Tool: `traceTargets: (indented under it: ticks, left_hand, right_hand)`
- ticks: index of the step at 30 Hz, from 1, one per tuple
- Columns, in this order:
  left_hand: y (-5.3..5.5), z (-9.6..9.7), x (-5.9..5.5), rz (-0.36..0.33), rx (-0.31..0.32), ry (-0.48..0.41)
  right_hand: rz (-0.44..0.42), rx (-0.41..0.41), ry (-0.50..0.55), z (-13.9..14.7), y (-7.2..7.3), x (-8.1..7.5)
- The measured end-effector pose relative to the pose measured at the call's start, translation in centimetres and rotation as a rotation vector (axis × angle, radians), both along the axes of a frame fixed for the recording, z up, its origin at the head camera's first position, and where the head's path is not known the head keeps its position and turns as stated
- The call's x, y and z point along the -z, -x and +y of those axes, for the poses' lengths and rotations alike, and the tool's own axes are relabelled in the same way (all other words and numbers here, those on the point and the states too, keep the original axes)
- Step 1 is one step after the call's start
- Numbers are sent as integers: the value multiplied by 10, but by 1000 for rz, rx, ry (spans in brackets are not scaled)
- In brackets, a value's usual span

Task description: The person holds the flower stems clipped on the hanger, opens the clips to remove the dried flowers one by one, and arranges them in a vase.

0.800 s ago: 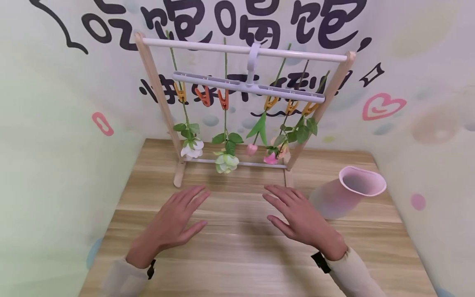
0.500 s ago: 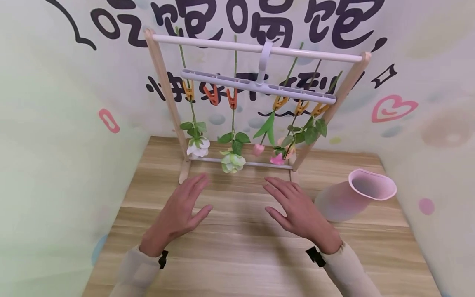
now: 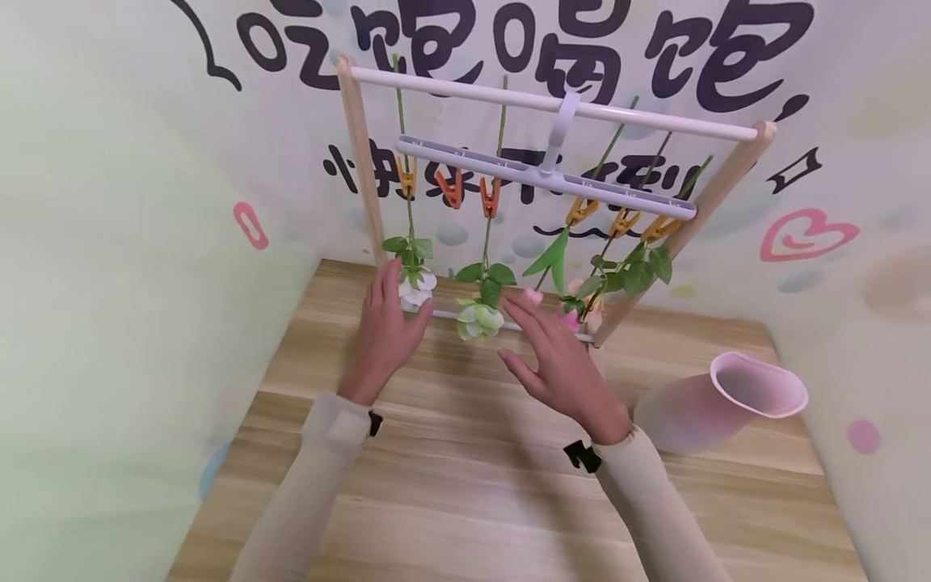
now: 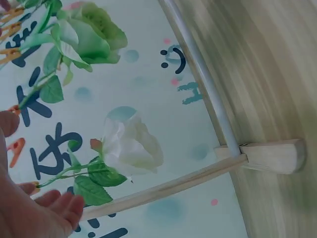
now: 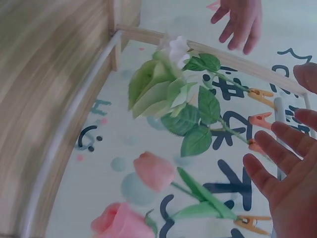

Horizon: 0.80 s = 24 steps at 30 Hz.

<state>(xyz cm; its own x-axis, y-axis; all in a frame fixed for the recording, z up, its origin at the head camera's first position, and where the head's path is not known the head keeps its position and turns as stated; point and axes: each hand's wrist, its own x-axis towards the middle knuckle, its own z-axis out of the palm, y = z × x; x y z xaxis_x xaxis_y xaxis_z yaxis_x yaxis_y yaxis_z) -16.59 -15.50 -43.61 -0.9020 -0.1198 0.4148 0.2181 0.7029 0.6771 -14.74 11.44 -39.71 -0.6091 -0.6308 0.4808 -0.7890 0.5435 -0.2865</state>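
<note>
My left hand [image 3: 385, 323] is raised at the left side of a wooden rack, fingers extended, nearest the white rose [image 3: 418, 293]. In the left wrist view that rose [image 4: 131, 146] and its leaves lie beyond my fingertips, with nothing in the hand. My right hand [image 3: 556, 368] is held up with spread fingers before the pink tulip [image 3: 533, 297] and pink rose [image 3: 570, 322], partly covering them in the head view. Between the hands hangs a pale green rose [image 3: 480, 321]. The flowers hang head down from orange and yellow clips [image 3: 490, 198] on a lilac hanger [image 3: 509, 168].
The rack's white top rail [image 3: 465, 90] carries the hanger. A pink-white vase [image 3: 680, 416] stands on the wooden table [image 3: 451, 501] to the right. A wall with painted lettering rises close behind the rack. One orange clip [image 3: 449, 189] holds no flower.
Both hands have moved forward and up, from over the table to the hanging flowers. The head view has shifted, so the rack and vase appear farther right. The flowers still hang in their clips.
</note>
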Motion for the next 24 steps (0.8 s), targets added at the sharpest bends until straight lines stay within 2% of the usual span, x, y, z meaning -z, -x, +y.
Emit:
traceTargets:
  ticks: [6, 11, 14, 17, 24]
  left_hand:
    - [34, 8, -4, -92, -174, -13]
    - [52, 14, -5, -112, -226, 61]
    - [58, 16, -5, -113, -247, 92]
    - [62, 17, -5, -123, -267, 82]
    - [66, 17, 6, -136, -315, 41]
  right_hand:
    - [-29, 10, 48, -27, 21, -14]
    - [-67, 5, 80, -46, 34, -25]
    - [-107, -3, 102, -56, 42, -30]
    - [-154, -1, 116, -67, 49, -35]
    - [-284, -5, 191, -89, 64, -42]
